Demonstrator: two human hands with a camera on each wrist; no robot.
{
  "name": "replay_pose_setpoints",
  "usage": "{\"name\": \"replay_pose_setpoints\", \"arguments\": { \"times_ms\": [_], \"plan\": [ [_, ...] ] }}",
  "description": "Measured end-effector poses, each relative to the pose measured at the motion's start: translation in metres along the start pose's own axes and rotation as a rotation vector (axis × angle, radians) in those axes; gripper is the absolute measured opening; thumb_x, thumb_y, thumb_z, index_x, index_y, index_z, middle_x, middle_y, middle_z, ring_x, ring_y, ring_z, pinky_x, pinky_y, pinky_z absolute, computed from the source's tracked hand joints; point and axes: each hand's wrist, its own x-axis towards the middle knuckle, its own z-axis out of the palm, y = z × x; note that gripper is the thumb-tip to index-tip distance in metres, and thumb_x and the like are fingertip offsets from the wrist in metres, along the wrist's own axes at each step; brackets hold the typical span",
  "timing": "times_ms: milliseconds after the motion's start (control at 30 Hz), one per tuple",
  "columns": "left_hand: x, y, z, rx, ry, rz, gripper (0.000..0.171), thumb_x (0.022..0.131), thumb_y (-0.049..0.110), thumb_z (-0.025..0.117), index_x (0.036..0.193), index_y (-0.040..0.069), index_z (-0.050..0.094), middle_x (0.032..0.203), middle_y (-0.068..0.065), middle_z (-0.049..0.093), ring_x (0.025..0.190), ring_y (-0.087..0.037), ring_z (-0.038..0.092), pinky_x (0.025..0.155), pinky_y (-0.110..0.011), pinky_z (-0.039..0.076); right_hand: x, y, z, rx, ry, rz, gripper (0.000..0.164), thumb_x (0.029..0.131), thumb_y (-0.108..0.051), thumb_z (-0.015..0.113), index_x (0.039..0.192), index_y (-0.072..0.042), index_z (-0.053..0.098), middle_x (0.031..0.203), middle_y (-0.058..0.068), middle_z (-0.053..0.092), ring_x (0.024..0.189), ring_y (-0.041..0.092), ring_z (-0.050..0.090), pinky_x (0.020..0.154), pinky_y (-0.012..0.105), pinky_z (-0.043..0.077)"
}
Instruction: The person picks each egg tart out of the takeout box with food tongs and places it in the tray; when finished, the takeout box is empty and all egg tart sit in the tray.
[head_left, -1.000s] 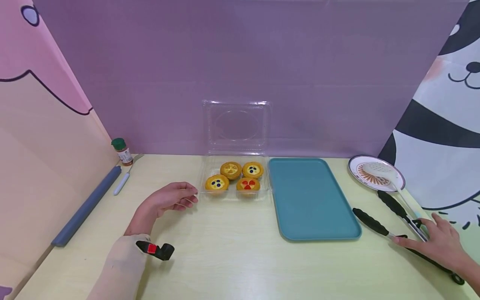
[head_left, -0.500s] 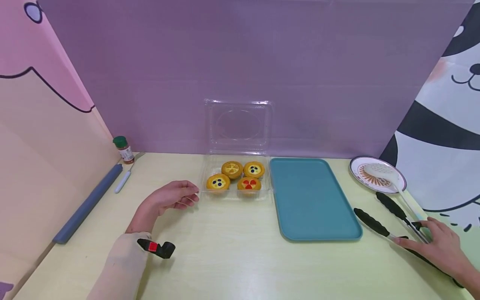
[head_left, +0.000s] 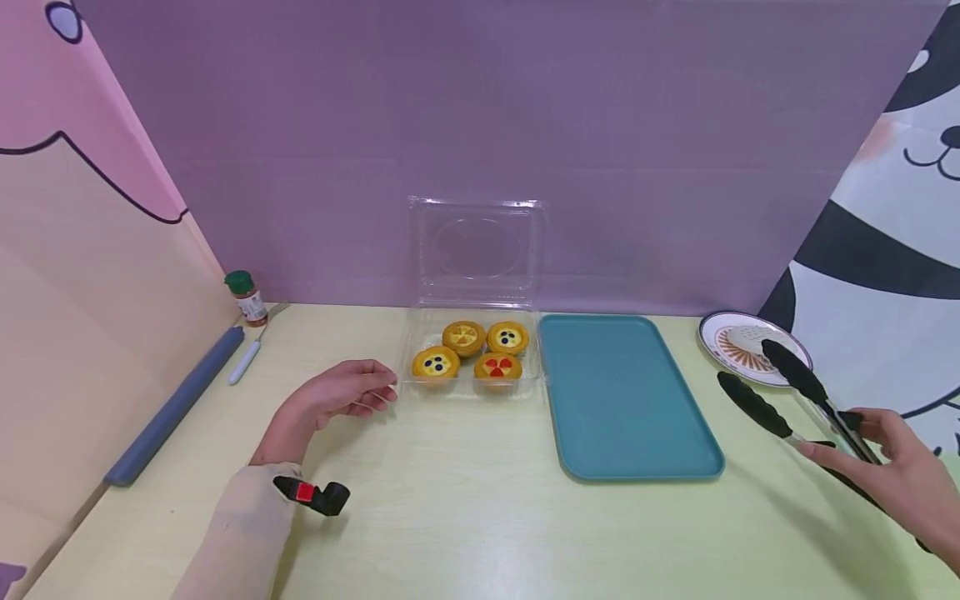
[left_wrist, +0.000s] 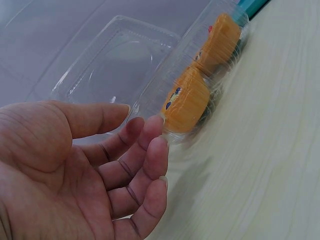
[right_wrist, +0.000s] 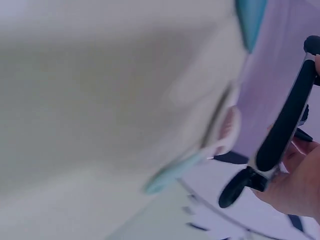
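A clear clamshell box (head_left: 405, 379) with its lid (head_left: 476, 250) standing open holds several small yellow fruit tarts (head_left: 468, 350). My left hand (head_left: 358, 390) rests on the table at the box's front left corner. Its relaxed fingers (left_wrist: 150, 145) touch the plastic edge beside the nearest tart (left_wrist: 186, 102). At the right, my right hand (head_left: 888, 471) grips the handles of black tongs (head_left: 753, 406) and holds them off the table, arms spread, tips pointing towards the plate (head_left: 720, 337). The right wrist view is blurred and shows only the tongs (right_wrist: 285, 125) in my hand (right_wrist: 300, 187).
A teal tray (head_left: 622, 400) lies between the box and the tongs. The patterned plate at the back right carries a white slotted spoon, partly hidden. A spice jar (head_left: 246, 297), a white-handled fork (head_left: 243, 364) and a grey-blue bar (head_left: 176, 406) sit along the left wall.
My right hand has closed on the tongs and lifted them off the table, their tips rising towards the plate. The left hand has stayed at the box's corner.
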Motion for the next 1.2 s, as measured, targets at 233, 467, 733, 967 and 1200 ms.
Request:
{"name": "replay_pose_setpoints", "arguments": {
  "times_ms": [233, 467, 733, 967, 1200],
  "plan": [
    [0.0, 0.003, 0.0, 0.007, 0.009, 0.002, 0.04, 0.105, 0.03, 0.052, 0.129, -0.002, 0.051, 0.107, -0.007, 0.068, 0.091, -0.016, 0.064, 0.081, -0.029, 0.052, 0.003, -0.043, -0.013, 0.033, 0.011, -0.115, 0.079, 0.082, -0.043, 0.081, 0.145, -0.021, 0.038, 0.114, -0.002, 0.056, 0.074, -0.018, 0.048, 0.062, 0.02, 0.034],
    [0.001, 0.005, 0.0, 0.006, 0.014, 0.001, 0.039, 0.105, 0.029, 0.051, 0.128, -0.002, 0.052, 0.103, -0.004, 0.068, 0.091, -0.017, 0.065, 0.081, -0.029, 0.052, 0.004, -0.085, -0.006, 0.109, 0.034, -0.236, 0.08, 0.082, -0.037, 0.083, 0.149, -0.029, 0.04, 0.098, -0.013, 0.056, 0.074, -0.003, 0.055, 0.057, 0.02, 0.042],
    [0.001, 0.004, 0.0, 0.001, 0.015, -0.007, 0.039, 0.105, 0.029, 0.051, 0.128, -0.002, 0.052, 0.105, -0.005, 0.069, 0.089, -0.015, 0.065, 0.081, -0.03, 0.052, 0.015, -0.124, 0.023, 0.033, 0.114, -0.423, 0.067, 0.078, -0.039, 0.086, 0.137, -0.025, 0.056, 0.082, -0.002, 0.062, 0.066, -0.001, 0.052, 0.052, 0.026, 0.038],
    [-0.001, 0.001, 0.002, -0.006, -0.003, 0.021, 0.039, 0.105, 0.028, 0.051, 0.127, -0.003, 0.054, 0.103, -0.003, 0.069, 0.089, -0.014, 0.065, 0.08, -0.03, 0.053, 0.035, -0.15, 0.051, -0.048, 0.232, -0.651, 0.066, 0.075, -0.034, 0.087, 0.135, -0.019, 0.063, 0.086, -0.004, 0.062, 0.065, 0.001, 0.057, 0.047, 0.023, 0.038],
    [0.0, 0.0, 0.002, -0.01, 0.005, 0.017, 0.039, 0.105, 0.027, 0.051, 0.128, -0.004, 0.054, 0.104, -0.006, 0.07, 0.089, -0.016, 0.066, 0.081, -0.03, 0.053, 0.049, -0.174, 0.07, -0.063, 0.259, -0.744, 0.057, 0.078, -0.031, 0.084, 0.131, -0.02, 0.067, 0.1, 0.003, 0.071, 0.065, 0.011, 0.061, 0.045, 0.022, 0.035]
  ]
}}
